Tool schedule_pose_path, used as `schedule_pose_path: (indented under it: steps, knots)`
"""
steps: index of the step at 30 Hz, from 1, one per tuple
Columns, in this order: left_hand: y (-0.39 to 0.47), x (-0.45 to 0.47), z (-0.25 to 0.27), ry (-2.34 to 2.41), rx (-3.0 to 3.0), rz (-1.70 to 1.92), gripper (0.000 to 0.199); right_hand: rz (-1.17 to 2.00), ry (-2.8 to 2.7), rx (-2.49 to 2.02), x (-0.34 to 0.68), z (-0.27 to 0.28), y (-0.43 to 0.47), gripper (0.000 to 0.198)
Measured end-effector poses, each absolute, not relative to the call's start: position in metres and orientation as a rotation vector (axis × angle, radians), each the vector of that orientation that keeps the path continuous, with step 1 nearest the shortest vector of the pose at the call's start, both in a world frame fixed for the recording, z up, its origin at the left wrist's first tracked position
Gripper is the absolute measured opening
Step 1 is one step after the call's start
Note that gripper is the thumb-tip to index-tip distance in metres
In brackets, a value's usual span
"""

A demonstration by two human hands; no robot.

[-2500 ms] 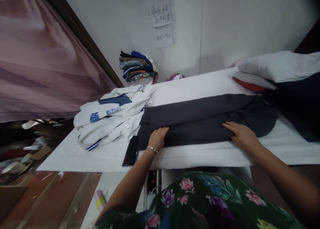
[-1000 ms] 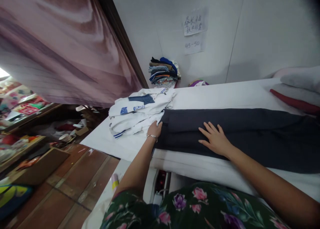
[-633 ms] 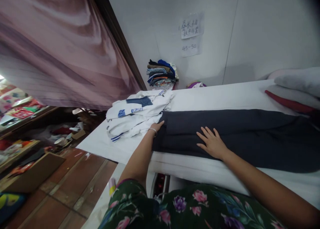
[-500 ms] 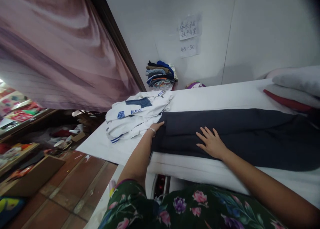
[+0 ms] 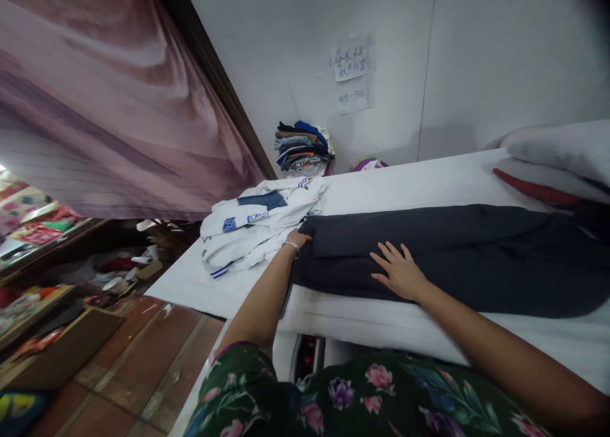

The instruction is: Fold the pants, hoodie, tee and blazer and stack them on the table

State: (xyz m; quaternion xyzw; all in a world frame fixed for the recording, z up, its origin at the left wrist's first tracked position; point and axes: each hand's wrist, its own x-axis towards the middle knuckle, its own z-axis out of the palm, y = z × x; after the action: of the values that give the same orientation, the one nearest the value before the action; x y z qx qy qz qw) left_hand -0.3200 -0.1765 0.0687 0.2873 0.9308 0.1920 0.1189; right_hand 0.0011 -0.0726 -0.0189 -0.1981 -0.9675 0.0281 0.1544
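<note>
A long dark garment, which looks like a pair of trousers laid lengthwise, stretches across the white table. At its left end my left hand is closed on the edge, thumb on top and most fingers hidden. My right hand lies flat on the cloth nearer the middle, fingers spread. Just left of my left hand lies a rumpled white top with blue stripes and a dark blue patch.
Folded clothes are stacked by the wall. At the right, light and red fabric is piled. Two handwritten papers hang on the wall. A pink curtain hangs at the left, above cluttered boxes on the tiled floor.
The view has shifted slightly. The garment's left edge is a little bunched at my left hand. My right hand stays flat on the cloth.
</note>
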Motion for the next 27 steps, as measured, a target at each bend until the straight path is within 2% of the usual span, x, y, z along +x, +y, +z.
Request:
schedule_pose_path:
  steps: [10,14,17,23,27]
  knots:
    - [-0.159,-0.289,0.124,2.706,0.919,0.614,0.032,0.116,-2.731,-0.557,-0.001,-0.021,-0.073,0.057]
    - [-0.137,-0.265,0.154,2.655,1.075,0.676,0.034,0.244,-2.721,-0.565,0.001,-0.022,-0.071,0.056]
    - [-0.116,-0.245,0.174,2.607,1.196,0.707,0.036,0.576,-2.586,-0.541,0.0,-0.017,-0.063,0.056]
    - [-0.064,-0.184,0.201,2.462,1.388,0.747,0.035,1.671,-1.631,-0.635,-0.032,0.029,-0.034,0.064]
    - [-0.031,-0.127,0.206,2.405,1.563,0.631,0.036,2.155,-1.119,-0.348,-0.045,0.064,-0.025,0.069]
